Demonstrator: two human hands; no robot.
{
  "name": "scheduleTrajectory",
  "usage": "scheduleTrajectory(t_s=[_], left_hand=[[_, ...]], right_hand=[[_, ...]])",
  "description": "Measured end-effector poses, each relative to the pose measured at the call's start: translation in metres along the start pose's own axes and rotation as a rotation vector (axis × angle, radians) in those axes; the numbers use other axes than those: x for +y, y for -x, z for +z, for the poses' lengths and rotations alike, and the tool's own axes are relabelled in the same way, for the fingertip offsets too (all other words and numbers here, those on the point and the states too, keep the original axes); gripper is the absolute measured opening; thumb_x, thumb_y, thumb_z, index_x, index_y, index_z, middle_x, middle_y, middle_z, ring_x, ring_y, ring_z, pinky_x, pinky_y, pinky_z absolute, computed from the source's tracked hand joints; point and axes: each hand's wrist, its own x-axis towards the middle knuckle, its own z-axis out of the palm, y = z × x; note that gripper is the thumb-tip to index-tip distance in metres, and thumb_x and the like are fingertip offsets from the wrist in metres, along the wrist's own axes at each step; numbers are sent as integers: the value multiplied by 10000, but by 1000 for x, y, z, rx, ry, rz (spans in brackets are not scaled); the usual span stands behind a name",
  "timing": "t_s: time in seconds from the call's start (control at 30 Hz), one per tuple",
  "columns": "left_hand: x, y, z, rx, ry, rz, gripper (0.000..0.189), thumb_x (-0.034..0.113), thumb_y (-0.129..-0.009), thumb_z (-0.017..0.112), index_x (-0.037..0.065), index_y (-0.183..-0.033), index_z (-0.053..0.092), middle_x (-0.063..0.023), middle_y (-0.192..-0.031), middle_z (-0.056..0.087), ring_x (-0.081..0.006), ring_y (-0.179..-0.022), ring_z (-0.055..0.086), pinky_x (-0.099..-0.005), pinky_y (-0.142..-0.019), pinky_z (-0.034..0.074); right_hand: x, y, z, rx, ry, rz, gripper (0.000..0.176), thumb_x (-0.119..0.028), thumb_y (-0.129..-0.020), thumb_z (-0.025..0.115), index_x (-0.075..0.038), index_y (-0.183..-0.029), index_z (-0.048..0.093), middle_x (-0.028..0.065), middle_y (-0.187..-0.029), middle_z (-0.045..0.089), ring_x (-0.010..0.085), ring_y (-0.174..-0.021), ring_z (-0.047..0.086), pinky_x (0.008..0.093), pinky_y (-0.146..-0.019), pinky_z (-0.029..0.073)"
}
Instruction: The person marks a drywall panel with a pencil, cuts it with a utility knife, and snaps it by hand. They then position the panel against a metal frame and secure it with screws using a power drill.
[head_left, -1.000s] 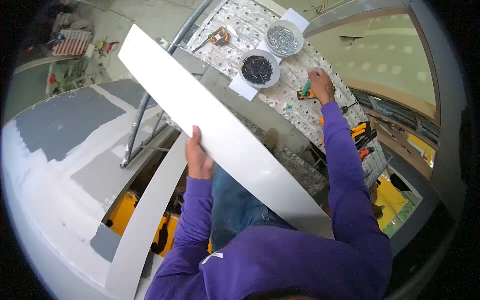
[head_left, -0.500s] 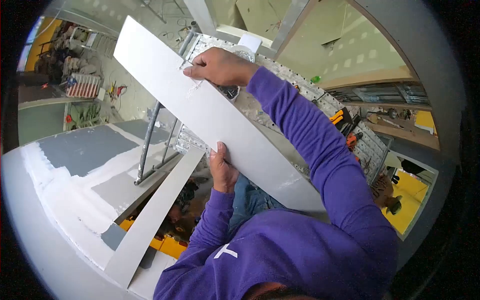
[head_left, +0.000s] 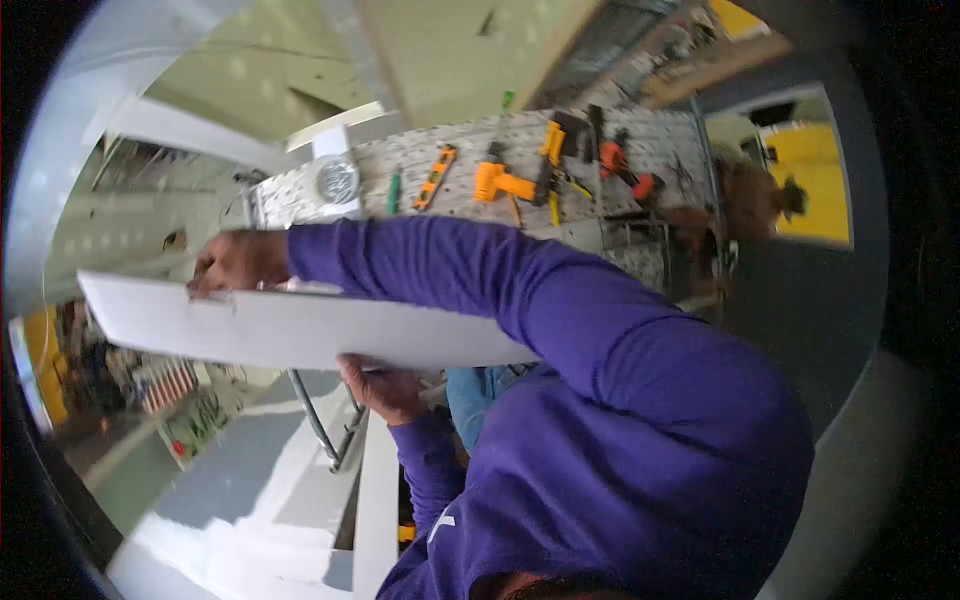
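A long white board (head_left: 290, 325), perhaps a strip of plasterboard, lies across the left half of the head view with its face toward me. My right hand (head_left: 240, 262) is closed on the board's upper edge near its far left end, beside a small rough, broken patch. Lower down, my left hand (head_left: 388, 392) grips the opposite edge near the middle, thumb on the face and fingers hidden behind. My right sleeve covers the board's right end. Motion blurs the picture somewhat.
A perforated metal platform (head_left: 455, 215) carries an orange-yellow power tool (head_left: 500, 183), an orange spirit level (head_left: 435, 177), a red-black tool (head_left: 625, 170) and a round container (head_left: 338, 182). Below left are a metal rail (head_left: 315, 420), another pale strip (head_left: 377, 500) and a patchily white-coated panel (head_left: 250, 530).
The board has swung from a steep diagonal to nearly level across the view, both hands still on it. My view has turned too, showing more of the platform's tools.
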Motion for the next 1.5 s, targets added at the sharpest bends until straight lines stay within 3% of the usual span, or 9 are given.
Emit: scheduleTrajectory(t_s=[0.17,0.33,0.53,0.73,0.9,1.13,1.27,1.43,1.5], left_hand=[[5,11,-4,47,-40,42,453,401,-997,544,67,-1303,538,-102,-1281,571,-247,-1147,557,-429,-982,459],[25,22,-27,199,-98,131,505,376,-1010,533,23,-1365,464,-154,-1312,541,-272,-1166,540,-447,-998,458],[84,26,-104,341,-57,241,461,381,-1010,542,40,-1320,531,-129,-1328,553,-270,-1230,501,-470,-1085,368],[116,14,-141,397,-166,210,505,417,-1025,488,32,-1352,500,-150,-1351,538,-287,-1242,499,-483,-1082,378],[135,-1,-151,395,-255,207,534,478,-1018,471,39,-1321,506,-137,-1244,588,-227,-940,614,-330,-674,531],[175,-47,-229,-718,384,-394,536,409,-1031,455,31,-1411,446,-151,-1429,484,-343,-1325,443,-574,-1098,347],[166,-29,-176,133,-73,-13,545,396,-1036,452,-4,-1405,438,-148,-1431,478,-335,-1315,450,-554,-1093,362],[156,-19,-152,532,-247,212,518,518,-988,488,86,-1272,528,-111,-1050,663,-172,-472,567,-227,-272,348],[156,-20,-165,531,-263,244,509,508,-990,490,88,-1277,529,-109,-1057,666,-170,-467,567,-227,-260,330]], right_hand=[[83,-36,59,248,649,-186,420,-390,-880,670,20,-969,684,189,-876,681,266,-884,669,383,-772,521],[-6,11,-23,1122,-1,-151,347,-332,-865,677,0,-891,580,167,-759,642,286,-696,632,406,-645,501],[72,165,-91,-83,639,224,477,-485,-890,642,-21,-1002,665,189,-906,682,308,-838,667,402,-749,510],[66,280,-129,-213,642,576,465,-492,-892,645,-54,-1038,699,165,-983,696,297,-945,659,411,-816,499],[-25,374,-174,-550,718,975,449,-484,-905,632,-73,-1070,701,153,-1046,700,290,-994,654,399,-858,499],[4,482,-183,-380,560,983,501,-507,-931,614,-80,-1190,650,117,-1078,696,244,-998,648,386,-873,488],[22,506,-173,-260,460,933,440,-446,-954,615,-60,-1161,657,112,-1029,703,207,-962,650,365,-851,494],[28,510,-170,-175,410,962,421,-425,-957,629,-36,-1110,684,101,-970,708,160,-901,633,341,-823,499],[45,515,-175,-188,425,958,439,-439,-951,637,-27,-1094,692,99,-958,709,158,-888,628,341,-821,500]])
